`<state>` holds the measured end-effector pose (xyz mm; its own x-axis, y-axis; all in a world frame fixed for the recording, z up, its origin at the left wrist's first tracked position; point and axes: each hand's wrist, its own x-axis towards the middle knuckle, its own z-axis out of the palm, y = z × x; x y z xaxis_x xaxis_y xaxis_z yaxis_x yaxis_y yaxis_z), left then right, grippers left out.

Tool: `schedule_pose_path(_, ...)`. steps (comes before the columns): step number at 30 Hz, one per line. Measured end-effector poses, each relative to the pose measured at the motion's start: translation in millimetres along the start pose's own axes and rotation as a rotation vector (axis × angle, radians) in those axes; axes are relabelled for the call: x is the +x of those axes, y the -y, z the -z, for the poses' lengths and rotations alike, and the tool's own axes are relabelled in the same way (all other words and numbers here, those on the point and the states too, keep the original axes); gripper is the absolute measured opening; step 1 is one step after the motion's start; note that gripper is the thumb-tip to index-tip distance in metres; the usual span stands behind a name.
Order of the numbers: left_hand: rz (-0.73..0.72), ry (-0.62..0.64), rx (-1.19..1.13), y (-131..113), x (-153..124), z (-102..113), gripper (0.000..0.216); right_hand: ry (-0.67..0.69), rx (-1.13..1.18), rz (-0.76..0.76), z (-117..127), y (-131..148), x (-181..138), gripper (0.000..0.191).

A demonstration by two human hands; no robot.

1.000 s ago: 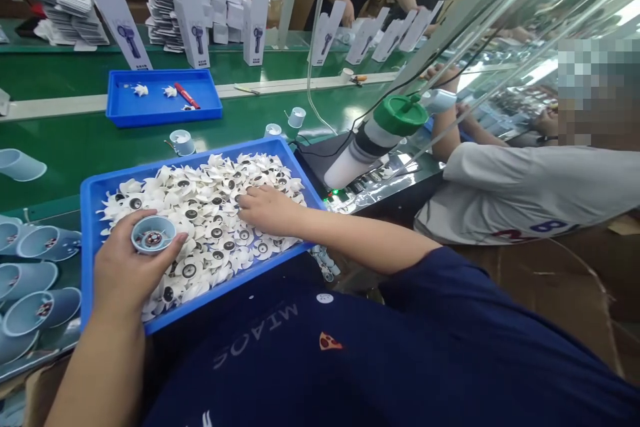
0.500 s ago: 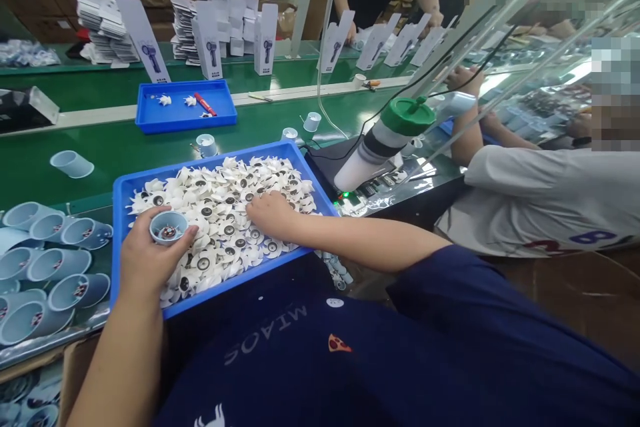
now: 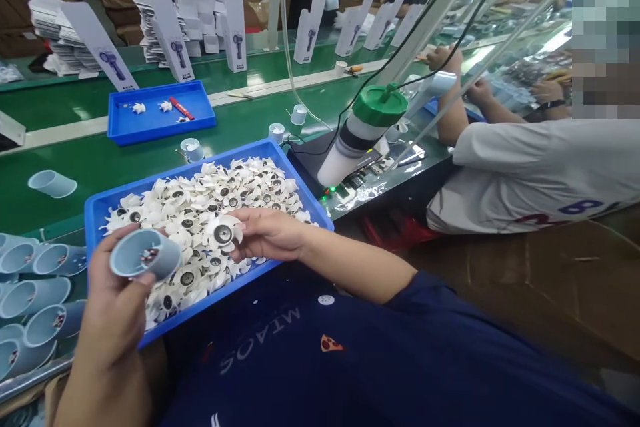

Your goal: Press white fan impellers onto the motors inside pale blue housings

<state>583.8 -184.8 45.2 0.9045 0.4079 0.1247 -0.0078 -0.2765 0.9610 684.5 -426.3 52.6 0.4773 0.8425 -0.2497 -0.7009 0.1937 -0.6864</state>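
My left hand [image 3: 117, 287] is wrapped round a light blue cup-shaped housing [image 3: 167, 259], tilted so that its mouth faces me; small reddish and white parts show inside it. Between the fingertips of my right hand [image 3: 265, 232] is a white fan impeller [image 3: 223, 233] with a dark ring at its hub. The impeller is held apart from the housing, to its right. Beneath both hands lies a blue tray [image 3: 200, 303] heaped with loose white impellers [image 3: 250, 180].
Several light blue housings [image 3: 45, 298] lie at the left. Behind stands a smaller blue tray [image 3: 163, 130] with a red marker [image 3: 181, 109]. A green-lidded cylinder [image 3: 363, 137] leans right of the big tray. White boxes [image 3: 237, 37] line the back; a co-worker [image 3: 525, 167] sits at right.
My right hand has lifted an impeller out of the heap and moved it toward me. My left hand has tipped the housing over, its mouth now turned toward me. The view has shifted slightly.
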Motion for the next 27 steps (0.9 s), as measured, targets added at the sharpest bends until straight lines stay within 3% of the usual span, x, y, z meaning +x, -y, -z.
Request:
schedule_pose_path(2,-0.014,0.099,0.212,-7.6,-10.0,0.8,0.068,0.059,0.041,0.008,4.0,-4.9,1.2,0.017)
schedule_pose_path(5,-0.237,0.148,0.549,-16.4,-17.4,-1.6,0.062,0.077,-0.035,0.068,5.5,-6.7,2.3,0.022)
schedule_pose_path(7,-0.449,0.171,0.668,-20.0,-18.4,-6.2,0.056,0.048,-0.283,0.191,2.1,-5.7,1.8,0.025)
schedule_pose_path(9,-0.617,0.205,0.741,-22.2,-19.3,-12.0,0.049,0.005,-0.698,0.36,-3.8,-3.5,0.2,0.024)
schedule_pose_path(12,-0.721,0.252,0.789,-24.9,-23.5,-19.6,0.046,-0.044,-1.205,0.507,-11.4,1.0,-3.9,0.017)
schedule_pose_path(14,-0.733,0.271,0.772,-26.8,-23.7,-21.1,0.048,-0.052,-1.289,0.545,-10.9,4.3,-8.2,0.016)
schedule_pose_path(16,-0.723,0.272,0.743,-27.8,-14.2,-18.4,0.051,-0.06,-1.267,0.623,-4.5,7.2,-13.8,0.02)
schedule_pose_path(18,-0.615,0.226,0.749,-26.1,10.8,-11.6,0.053,-0.085,-1.223,0.74,5.7,8.4,-19.9,0.023)
schedule_pose_path(21,-0.252,0.018,0.83,-17.7,76.0,3.4,0.058,-0.139,-1.173,0.851,18.9,4.2,-26.0,0.02)
schedule_pose_path(23,-0.12,-0.113,0.872,-11.4,126.3,13.0,0.063,-0.178,-1.152,0.898,21.4,-2.5,-26.9,0.015)
schedule_pose_path(25,-0.061,-0.147,0.902,-6.8,169.4,20.7,0.055,-0.197,-1.141,0.961,19.1,-9.6,-26.2,0.012)
schedule_pose_path(27,-0.013,-0.083,0.921,-3.4,198.3,28.2,0.042,-0.171,-1.161,1.013,15.6,-13.6,-26.5,0.012)
